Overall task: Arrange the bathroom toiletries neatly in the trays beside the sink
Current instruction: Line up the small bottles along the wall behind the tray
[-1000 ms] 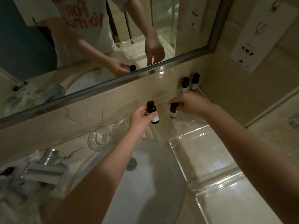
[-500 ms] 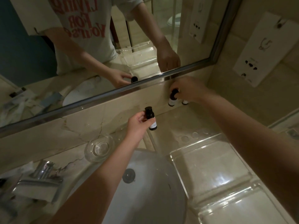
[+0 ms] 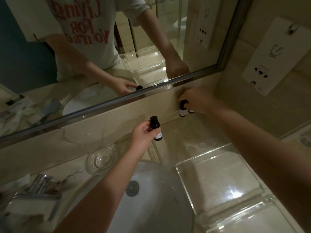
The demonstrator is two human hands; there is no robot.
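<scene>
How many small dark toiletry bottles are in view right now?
3, excluding the mirror: first bottle held in the left hand; second bottle against the back wall, its cap held by the right hand; third bottle beside it, mostly covered by that hand. Others may be hidden.

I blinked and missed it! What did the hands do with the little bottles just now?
The right hand carried its small bottle to the back wall, beside a standing bottle, still gripping it. The left hand keeps holding the labelled bottle.
</scene>
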